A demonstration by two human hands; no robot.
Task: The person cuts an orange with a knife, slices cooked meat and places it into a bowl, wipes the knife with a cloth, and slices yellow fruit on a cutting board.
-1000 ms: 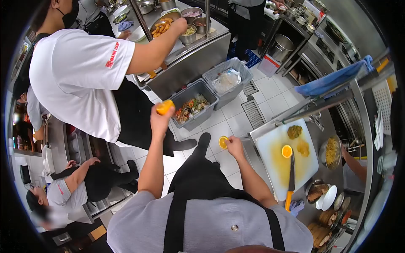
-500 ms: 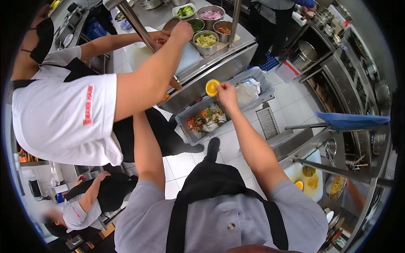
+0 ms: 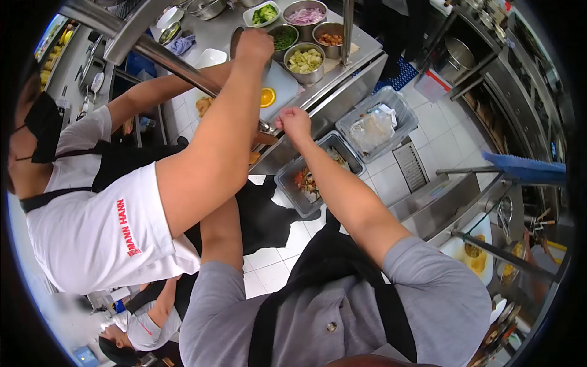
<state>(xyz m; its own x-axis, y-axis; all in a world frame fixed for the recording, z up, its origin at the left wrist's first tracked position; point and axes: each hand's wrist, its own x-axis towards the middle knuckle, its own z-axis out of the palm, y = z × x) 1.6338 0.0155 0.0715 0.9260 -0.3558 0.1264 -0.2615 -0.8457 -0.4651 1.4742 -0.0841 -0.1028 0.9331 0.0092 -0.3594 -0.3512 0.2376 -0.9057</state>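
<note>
A cut orange half (image 3: pixel 267 97) lies face up on the pale blue cutting board (image 3: pixel 282 82), close to the counter's front edge. Just in front of it is my right hand (image 3: pixel 293 122), fingers curled, apart from the orange and with nothing visible in them. My left forearm passes under a co-worker's arm, which hides my left hand. Above the board, the co-worker's hand (image 3: pixel 255 46) grips something dark that is mostly covered.
Metal bowls of cut cucumber (image 3: pixel 306 60), sliced onion (image 3: pixel 306 16) and chopped greens (image 3: pixel 283 38) stand behind the board. Below the counter are a bin of food scraps (image 3: pixel 293 197) and a bin with plastic wrap (image 3: pixel 400 101). The co-worker (image 3: pixel 110 232) stands close on my left.
The orange half has gone from my right hand onto the cutting board. My right hand has moved left, to the counter edge. The view has shifted.
</note>
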